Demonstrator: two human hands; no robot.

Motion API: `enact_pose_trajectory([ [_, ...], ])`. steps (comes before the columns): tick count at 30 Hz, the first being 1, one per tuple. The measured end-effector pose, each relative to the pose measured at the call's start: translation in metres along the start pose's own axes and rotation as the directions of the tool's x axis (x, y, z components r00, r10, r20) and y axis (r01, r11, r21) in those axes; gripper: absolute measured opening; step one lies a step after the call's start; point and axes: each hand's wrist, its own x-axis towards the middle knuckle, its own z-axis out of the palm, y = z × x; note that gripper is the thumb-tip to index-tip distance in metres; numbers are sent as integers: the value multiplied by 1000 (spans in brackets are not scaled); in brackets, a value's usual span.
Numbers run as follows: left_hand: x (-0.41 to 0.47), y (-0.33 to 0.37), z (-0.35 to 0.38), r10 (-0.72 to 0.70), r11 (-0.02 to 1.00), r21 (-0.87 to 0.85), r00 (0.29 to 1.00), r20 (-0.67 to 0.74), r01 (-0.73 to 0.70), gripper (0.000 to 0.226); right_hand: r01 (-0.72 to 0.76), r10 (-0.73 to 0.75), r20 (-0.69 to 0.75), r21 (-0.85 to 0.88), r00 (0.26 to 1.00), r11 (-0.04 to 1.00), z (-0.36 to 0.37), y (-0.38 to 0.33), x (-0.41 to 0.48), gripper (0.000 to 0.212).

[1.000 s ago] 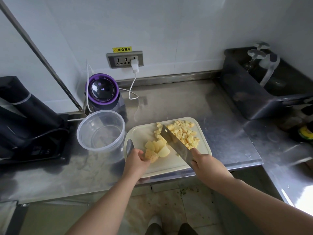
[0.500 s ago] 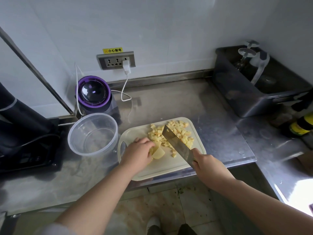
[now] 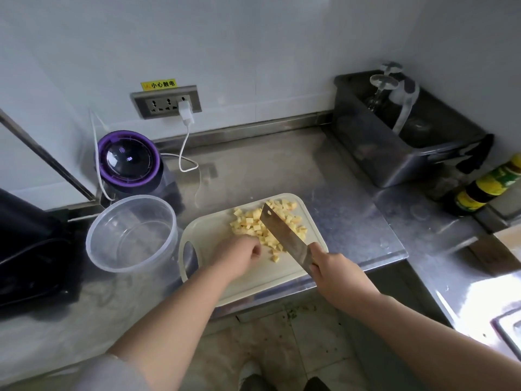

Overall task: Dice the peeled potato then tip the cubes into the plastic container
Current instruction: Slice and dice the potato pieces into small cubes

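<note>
The potato cubes (image 3: 270, 225) lie in a loose heap on the far half of the pale cutting board (image 3: 262, 280), with a few strays nearer the person. None are in the plastic container (image 3: 132, 266) yet. It stands empty and upright just left of the board, at its handle end, likely so the board can be lifted and tipped straight into it.

The knife (image 3: 283, 235) slants across the board with its tip pointing away and to the left, and its blade lies along the heap's near side. The right hand (image 3: 335, 273) is wrapped firmly round the handle at the board's near right corner, with the wrist low and the forearm coming in from the right. The left hand (image 3: 239, 255) sits knuckles up at the near left edge of the heap, close beside the blade, with its fingers curled under, the way one guards fingertips while cutting. Whether it pins a last uncut piece beneath them I cannot tell, since the hand hides that spot.

The board rests near the front edge of a steel counter (image 3: 282, 170), within easy reach of both arms. By my reading the dicing is nearly done and the tipping is still to come.
</note>
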Motion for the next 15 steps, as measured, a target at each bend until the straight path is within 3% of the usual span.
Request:
enact_pose_trajectory([
  [3, -5, -27, -14, -77, 966, -248, 997, -3, 74, 14, 15, -15, 3, -6, 1000, 1000, 0, -2, 0, 18],
  [5, -9, -46, -17, -117, 947, -300, 993, 3, 112, 18, 23, -23, 6, -11, 1000, 1000, 1, -5, 0, 21],
  [11, -17, -58, -13, -141, 948, -289, 990, -17, 131, 21, 40, -39, 19, -26, 999, 999, 4, -13, 2, 23],
  [15, -24, -59, -15, -72, 987, -141, 997, 6, 72, 22, 36, -35, 23, -26, 999, 999, 4, -18, 2, 25],
])
